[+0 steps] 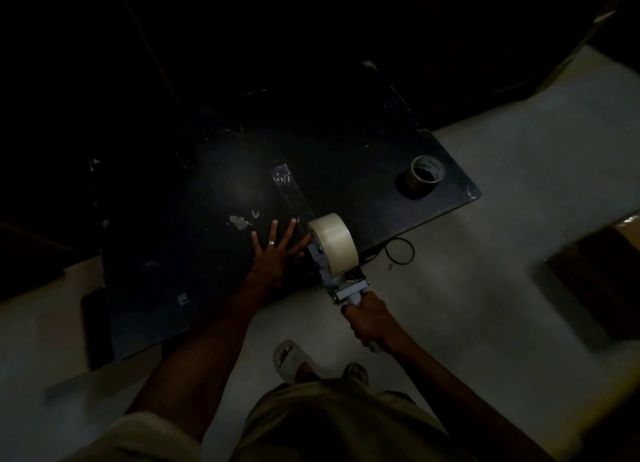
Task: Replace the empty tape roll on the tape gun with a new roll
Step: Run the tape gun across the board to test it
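The scene is dim. A pale tape gun (pixel 341 286) carries a full roll of clear tape (pixel 334 242) and rests at the near edge of a dark table (pixel 180 226). My right hand (pixel 372 321) is closed around the gun's handle. A strip of clear tape (pixel 291 193) runs from the gun across the tabletop, away from me. My left hand (pixel 277 253) lies flat on the table just left of the roll, fingers spread. An empty brown cardboard tape core (pixel 425 174) stands at the table's right corner.
The table stands on a light floor (pixel 502 219). A black cable loop (pixel 400 252) lies on the floor beside the table's right edge. A dark box-like opening (pixel 602 281) is at the far right. My sandalled feet (pixel 294 361) are below.
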A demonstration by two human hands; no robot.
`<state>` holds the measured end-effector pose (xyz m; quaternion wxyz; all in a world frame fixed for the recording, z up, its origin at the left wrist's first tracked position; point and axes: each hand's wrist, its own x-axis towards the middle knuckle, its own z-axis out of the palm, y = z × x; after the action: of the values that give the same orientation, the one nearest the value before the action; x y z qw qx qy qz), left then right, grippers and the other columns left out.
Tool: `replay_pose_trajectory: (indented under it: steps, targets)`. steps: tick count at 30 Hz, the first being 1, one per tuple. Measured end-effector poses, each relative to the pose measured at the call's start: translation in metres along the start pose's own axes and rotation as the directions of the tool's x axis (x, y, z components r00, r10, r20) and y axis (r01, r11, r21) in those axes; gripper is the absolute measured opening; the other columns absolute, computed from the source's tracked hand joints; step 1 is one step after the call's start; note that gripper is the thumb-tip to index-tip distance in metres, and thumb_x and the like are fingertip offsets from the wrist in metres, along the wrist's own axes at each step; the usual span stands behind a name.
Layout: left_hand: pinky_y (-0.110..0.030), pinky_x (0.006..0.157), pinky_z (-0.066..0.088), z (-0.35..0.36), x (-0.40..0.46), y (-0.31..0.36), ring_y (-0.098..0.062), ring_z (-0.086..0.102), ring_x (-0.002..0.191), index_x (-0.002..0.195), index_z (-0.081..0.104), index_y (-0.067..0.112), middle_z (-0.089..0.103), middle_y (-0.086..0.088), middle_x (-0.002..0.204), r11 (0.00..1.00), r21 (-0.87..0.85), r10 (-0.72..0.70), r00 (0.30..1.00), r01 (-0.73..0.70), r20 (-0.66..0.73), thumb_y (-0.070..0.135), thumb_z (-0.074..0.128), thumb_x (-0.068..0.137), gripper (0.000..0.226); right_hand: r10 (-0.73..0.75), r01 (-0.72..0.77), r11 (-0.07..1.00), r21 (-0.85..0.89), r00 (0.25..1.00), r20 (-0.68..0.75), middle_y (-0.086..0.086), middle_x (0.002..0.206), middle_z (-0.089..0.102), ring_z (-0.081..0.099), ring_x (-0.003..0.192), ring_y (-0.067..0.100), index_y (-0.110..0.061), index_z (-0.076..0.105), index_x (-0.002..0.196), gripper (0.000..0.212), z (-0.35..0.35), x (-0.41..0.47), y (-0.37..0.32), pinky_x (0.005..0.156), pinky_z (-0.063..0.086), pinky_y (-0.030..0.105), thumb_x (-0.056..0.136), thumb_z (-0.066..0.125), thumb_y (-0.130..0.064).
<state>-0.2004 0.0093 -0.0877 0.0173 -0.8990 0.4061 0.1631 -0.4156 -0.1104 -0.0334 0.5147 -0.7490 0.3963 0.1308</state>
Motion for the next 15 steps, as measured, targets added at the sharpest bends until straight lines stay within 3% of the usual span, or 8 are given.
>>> replay_pose_trajectory:
  steps: [6, 15]
  targets:
    - [-0.074, 0.105, -0.009, -0.007, 0.001, -0.002, -0.034, -0.027, 0.142, 0.142, -0.008, 0.055, -0.028, 0.01, 0.155, 0.998, -0.056, 0.034, 0.996, -0.029, 0.081, 0.049, 0.018, 0.099, 0.05, -0.027, 0.028, 0.999, -0.022, 0.999, 0.028, -0.002, 0.049, 0.047, 0.045, 0.043, 0.014, -0.022, 0.036, 0.049, 0.036, -0.004, -0.006, 0.002, 0.047, 0.037, 0.025, 0.081, 0.053, -0.019]
    - [-0.074, 0.105, -0.011, -0.005, 0.002, -0.002, -0.031, -0.029, 0.142, 0.138, -0.013, 0.059, -0.029, 0.013, 0.155, 0.994, -0.11, 0.026, 0.997, -0.018, 0.07, 0.052, 0.013, 0.098, 0.048, 0.031, -0.033, 0.999, 0.033, 0.997, 0.064, -0.005, 0.045, 0.045, 0.043, 0.039, 0.011, -0.025, 0.036, 0.042, 0.045, -0.008, -0.008, 0.014, 0.043, 0.034, 0.02, 0.084, 0.052, -0.021]
